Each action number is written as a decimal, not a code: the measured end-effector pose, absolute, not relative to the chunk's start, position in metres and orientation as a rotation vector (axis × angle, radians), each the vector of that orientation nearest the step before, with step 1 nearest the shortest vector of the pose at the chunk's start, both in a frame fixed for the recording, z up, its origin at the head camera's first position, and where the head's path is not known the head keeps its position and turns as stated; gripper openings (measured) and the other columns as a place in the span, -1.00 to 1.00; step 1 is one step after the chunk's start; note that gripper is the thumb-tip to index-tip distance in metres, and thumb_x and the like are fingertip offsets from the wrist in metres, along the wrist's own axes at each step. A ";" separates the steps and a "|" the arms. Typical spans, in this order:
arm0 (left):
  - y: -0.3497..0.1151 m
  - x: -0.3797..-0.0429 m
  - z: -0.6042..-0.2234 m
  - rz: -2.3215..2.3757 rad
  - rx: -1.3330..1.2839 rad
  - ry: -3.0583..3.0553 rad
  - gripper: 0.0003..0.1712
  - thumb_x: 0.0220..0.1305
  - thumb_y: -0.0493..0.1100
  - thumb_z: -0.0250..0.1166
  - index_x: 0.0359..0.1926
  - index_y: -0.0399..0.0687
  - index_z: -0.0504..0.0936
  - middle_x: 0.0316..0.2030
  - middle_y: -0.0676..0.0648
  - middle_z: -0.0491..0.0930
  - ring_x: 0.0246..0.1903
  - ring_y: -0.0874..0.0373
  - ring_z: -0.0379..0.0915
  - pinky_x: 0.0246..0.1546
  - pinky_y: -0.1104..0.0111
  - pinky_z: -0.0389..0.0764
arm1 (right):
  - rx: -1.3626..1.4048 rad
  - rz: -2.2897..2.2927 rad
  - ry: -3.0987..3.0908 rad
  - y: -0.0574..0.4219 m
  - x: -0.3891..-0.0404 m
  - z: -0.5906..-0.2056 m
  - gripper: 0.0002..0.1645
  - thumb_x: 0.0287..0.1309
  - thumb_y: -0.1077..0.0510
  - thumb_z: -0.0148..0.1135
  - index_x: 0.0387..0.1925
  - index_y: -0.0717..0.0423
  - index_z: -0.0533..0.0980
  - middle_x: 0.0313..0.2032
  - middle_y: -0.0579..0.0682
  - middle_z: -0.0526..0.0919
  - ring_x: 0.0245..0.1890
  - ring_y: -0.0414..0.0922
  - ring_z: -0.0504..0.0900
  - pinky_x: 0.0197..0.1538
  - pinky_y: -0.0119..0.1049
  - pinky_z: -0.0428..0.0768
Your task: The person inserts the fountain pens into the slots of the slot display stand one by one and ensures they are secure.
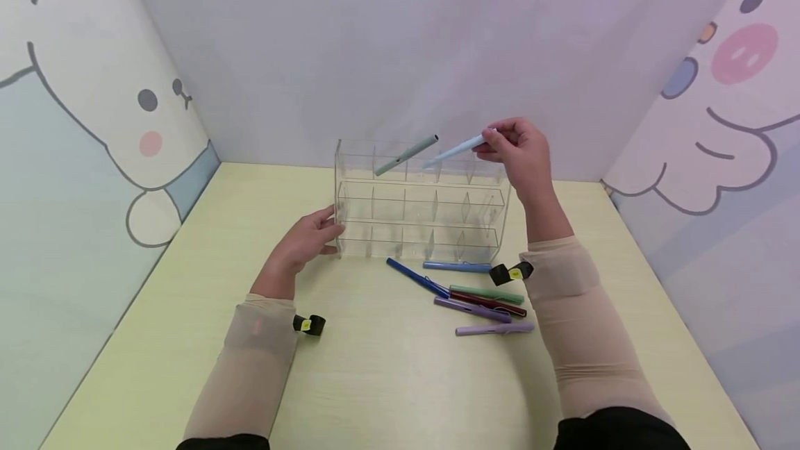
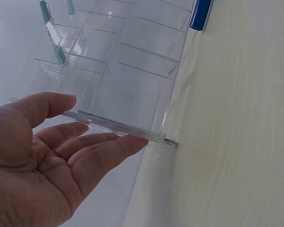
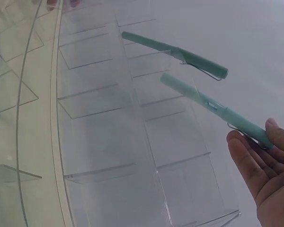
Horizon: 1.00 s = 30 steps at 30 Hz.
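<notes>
My right hand [image 1: 520, 151] pinches a pale blue pen [image 1: 459, 148] by one end between thumb and fingers. The pen slants over the top tier of a clear acrylic rack [image 1: 419, 189]; in the right wrist view this pen [image 3: 194, 94] looks mint green, its clip near the fingertips. A grey-green pen [image 1: 406, 155] leans in the rack's top tier, left of the held one. At the rack's left side, my left hand [image 1: 307, 236] holds the side panel, thumb at the front edge and fingers against the outside. That grip [image 2: 57, 146] also shows in the left wrist view.
Several pens lie in front of the rack: a dark blue pen [image 1: 417, 278], a lighter blue pen [image 1: 456, 267], a green pen [image 1: 487, 293], a dark red pen [image 1: 490, 302], a purple pen [image 1: 471, 309] and a lilac pen [image 1: 494, 329]. Walls [image 1: 375, 40] enclose the table [image 1: 375, 380].
</notes>
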<state>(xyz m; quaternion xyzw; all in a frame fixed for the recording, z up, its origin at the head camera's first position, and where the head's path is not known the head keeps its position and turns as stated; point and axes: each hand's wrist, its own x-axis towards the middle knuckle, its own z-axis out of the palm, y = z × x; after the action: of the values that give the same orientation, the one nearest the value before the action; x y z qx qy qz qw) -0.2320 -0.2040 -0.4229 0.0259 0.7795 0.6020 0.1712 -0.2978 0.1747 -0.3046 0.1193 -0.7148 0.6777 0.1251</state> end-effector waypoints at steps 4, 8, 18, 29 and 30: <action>-0.203 -0.232 -0.423 1.701 0.085 2.223 -0.24 0.50 -0.04 0.09 0.56 0.12 -0.04 0.44 -0.22 0.22 0.36 -0.13 0.26 0.14 0.06 0.59 | 0.340 1.903 -2.193 0.168 -0.298 -0.305 -0.63 0.20 0.02 0.34 -0.08 0.17 0.54 -0.23 0.05 0.69 -0.27 -0.11 0.76 -0.13 -0.31 0.73; -0.203 -0.232 -0.423 1.698 0.085 2.229 -0.24 0.49 -0.03 0.10 0.56 0.14 -0.03 0.43 -0.21 0.24 0.36 -0.12 0.28 0.14 0.07 0.59 | 0.353 1.817 -2.306 0.163 -0.298 -0.304 -0.61 0.23 -0.03 0.30 -0.05 0.15 0.54 -0.20 0.06 0.68 -0.21 -0.10 0.75 -0.08 -0.31 0.72; -0.202 -0.232 -0.421 1.703 0.087 2.222 -0.24 0.49 -0.04 0.10 0.56 0.14 -0.02 0.43 -0.20 0.25 0.36 -0.10 0.27 0.14 0.06 0.59 | 0.356 1.631 -2.489 0.160 -0.301 -0.302 -0.58 0.26 -0.11 0.25 -0.02 0.09 0.56 -0.15 0.10 0.69 -0.16 -0.10 0.71 -0.05 -0.40 0.69; -0.204 -0.232 -0.421 1.713 0.090 2.201 -0.25 0.50 -0.04 0.09 0.56 0.16 -0.03 0.44 -0.21 0.22 0.37 -0.16 0.25 0.18 0.00 0.55 | 0.358 1.495 -2.587 0.157 -0.303 -0.301 -0.57 0.28 -0.12 0.24 -0.01 0.09 0.59 -0.15 0.05 0.71 -0.21 -0.25 0.71 -0.02 -0.40 0.68; -0.204 -0.231 -0.421 1.711 0.089 2.201 -0.25 0.50 -0.04 0.09 0.56 0.15 -0.04 0.44 -0.21 0.21 0.37 -0.16 0.25 0.18 0.00 0.54 | 0.358 1.483 -2.600 0.157 -0.303 -0.300 -0.57 0.28 -0.13 0.24 -0.01 0.08 0.59 -0.15 0.05 0.71 -0.21 -0.26 0.71 -0.01 -0.39 0.68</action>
<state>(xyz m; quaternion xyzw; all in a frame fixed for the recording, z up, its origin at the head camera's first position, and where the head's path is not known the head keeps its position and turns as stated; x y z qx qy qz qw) -0.2314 -0.2042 -0.4211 0.0315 0.7769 0.6040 0.1751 -0.3031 0.1574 -0.3002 0.1186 -0.8607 0.4911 0.0636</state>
